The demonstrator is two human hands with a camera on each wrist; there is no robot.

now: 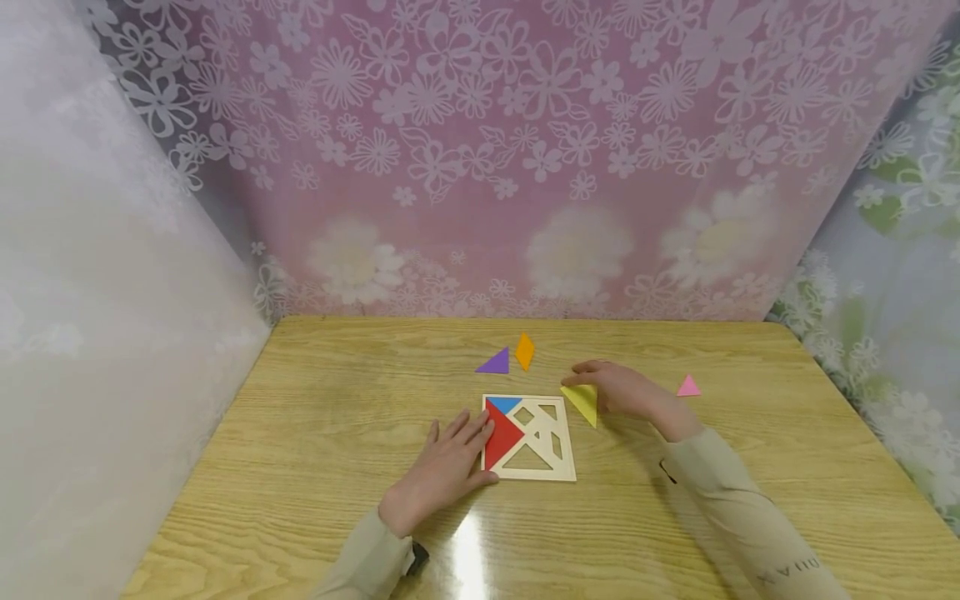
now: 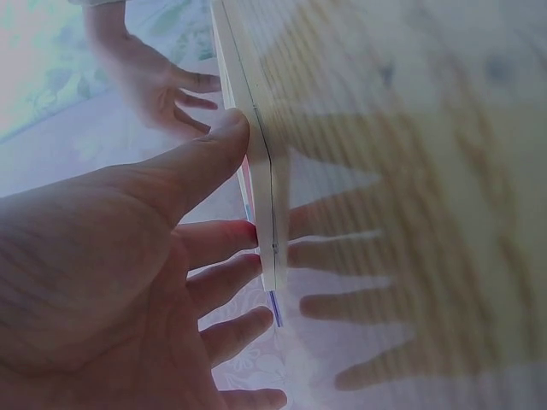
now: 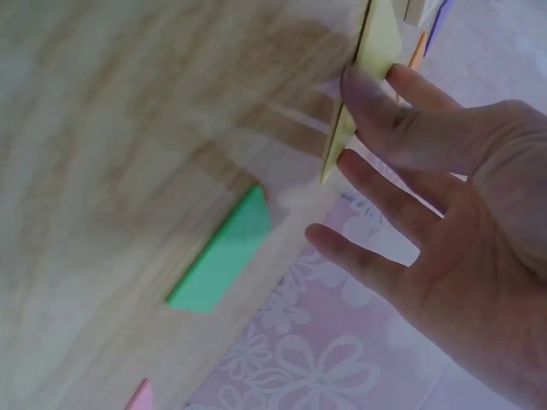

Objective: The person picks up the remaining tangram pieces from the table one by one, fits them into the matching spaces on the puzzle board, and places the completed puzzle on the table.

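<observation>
One wood-grain table [image 1: 337,392], puzzle board [image 1: 566,468] atop, pink floral backdrop [image 1: 480,167] behind

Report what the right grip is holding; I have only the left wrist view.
Observer: The right grip holds a yellow triangle, just right of the board.
Operator: Check that side for any loose piece.
Observer: A green piece lies on the table; the right wrist view shows it.
Operator: Find me an empty slot on the near side of the board.
Observer: The large triangular slot there, next to the red triangle, is empty.
</observation>
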